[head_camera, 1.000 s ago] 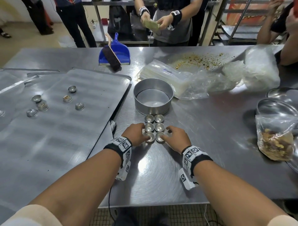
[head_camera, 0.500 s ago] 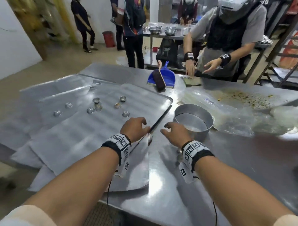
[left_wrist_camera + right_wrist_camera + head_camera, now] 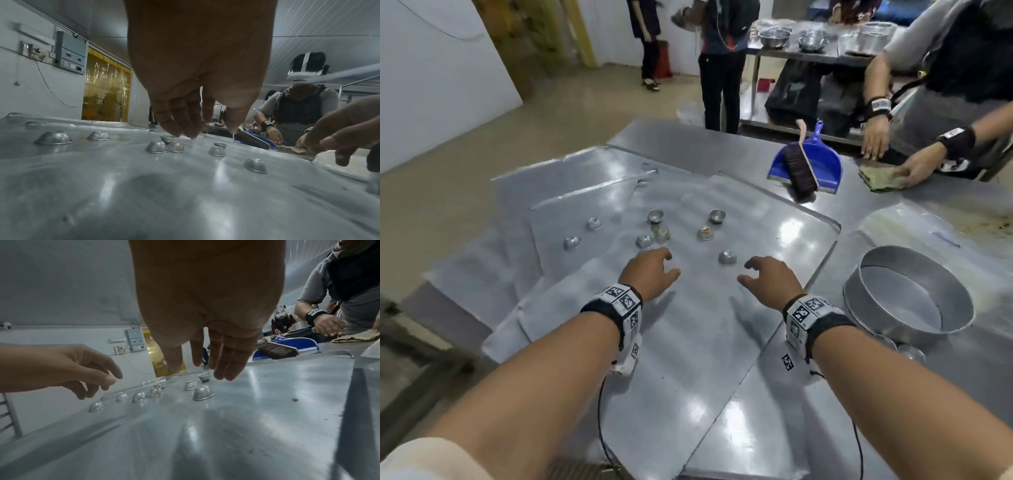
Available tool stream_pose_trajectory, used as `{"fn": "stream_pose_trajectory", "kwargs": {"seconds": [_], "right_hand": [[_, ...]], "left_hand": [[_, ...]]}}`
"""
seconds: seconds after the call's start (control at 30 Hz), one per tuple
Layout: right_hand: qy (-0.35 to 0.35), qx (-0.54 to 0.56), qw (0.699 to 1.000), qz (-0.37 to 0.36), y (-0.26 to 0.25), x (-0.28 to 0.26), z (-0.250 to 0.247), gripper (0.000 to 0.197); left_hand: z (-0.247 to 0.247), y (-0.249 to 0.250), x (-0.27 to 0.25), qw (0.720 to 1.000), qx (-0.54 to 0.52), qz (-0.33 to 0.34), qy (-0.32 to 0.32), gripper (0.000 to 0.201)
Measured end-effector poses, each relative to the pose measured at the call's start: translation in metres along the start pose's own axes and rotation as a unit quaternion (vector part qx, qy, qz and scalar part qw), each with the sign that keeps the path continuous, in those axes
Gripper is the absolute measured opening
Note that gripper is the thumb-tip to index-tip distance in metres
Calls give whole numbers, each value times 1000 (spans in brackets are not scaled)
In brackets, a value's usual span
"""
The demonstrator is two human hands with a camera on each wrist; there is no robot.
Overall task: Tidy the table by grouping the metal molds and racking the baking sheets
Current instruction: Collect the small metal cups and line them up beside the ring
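Several small metal molds lie scattered on the top baking sheet (image 3: pixel 688 342), most of them upside down. My left hand (image 3: pixel 671 263) hovers open just short of a pair of molds (image 3: pixel 645 242). My right hand (image 3: pixel 744 271) hovers open beside the nearest overturned mold (image 3: pixel 727 257). In the left wrist view my left hand (image 3: pixel 205 128) hangs above the molds (image 3: pixel 156 147), touching none. In the right wrist view my right hand (image 3: pixel 197 368) is over the nearest mold (image 3: pixel 203 392). A few grouped molds (image 3: pixel 907 351) peek out behind my right wrist.
Overlapping baking sheets (image 3: pixel 524 246) cover the table's left half and overhang its edge. A round cake tin (image 3: pixel 909 298) stands at right. At the far side lie a blue dustpan with brush (image 3: pixel 808 161) and a cloth (image 3: pixel 883 178) under another person's hand.
Both hands have left the grouped molds by the round tin and moved left over the baking sheet, toward the scattered molds. My head has turned left with them.
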State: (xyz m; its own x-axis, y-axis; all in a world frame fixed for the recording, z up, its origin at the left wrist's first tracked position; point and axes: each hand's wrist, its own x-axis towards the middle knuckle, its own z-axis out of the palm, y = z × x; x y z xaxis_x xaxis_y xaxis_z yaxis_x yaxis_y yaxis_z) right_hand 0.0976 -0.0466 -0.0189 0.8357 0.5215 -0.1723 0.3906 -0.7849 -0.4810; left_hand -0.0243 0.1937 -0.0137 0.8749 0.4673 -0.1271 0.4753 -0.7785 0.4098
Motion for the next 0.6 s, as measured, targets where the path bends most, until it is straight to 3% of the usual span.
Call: {"fn": "stream_pose_trajectory", "kwargs": {"seconds": [0.2,0.5,0.6], "right_hand": [[-9,-15,999,37,-9,55,17,50],[-60,-44,996,45,-15,106,42,56],[-55,-49,996,49,-16,111,50,47]], "left_hand": [[-4,-47,65,1000,-5,-2,-26,60],[7,-85,120,999,8,-11,-31,59],[11,-89,126,999,21,-6,-41,48]]}}
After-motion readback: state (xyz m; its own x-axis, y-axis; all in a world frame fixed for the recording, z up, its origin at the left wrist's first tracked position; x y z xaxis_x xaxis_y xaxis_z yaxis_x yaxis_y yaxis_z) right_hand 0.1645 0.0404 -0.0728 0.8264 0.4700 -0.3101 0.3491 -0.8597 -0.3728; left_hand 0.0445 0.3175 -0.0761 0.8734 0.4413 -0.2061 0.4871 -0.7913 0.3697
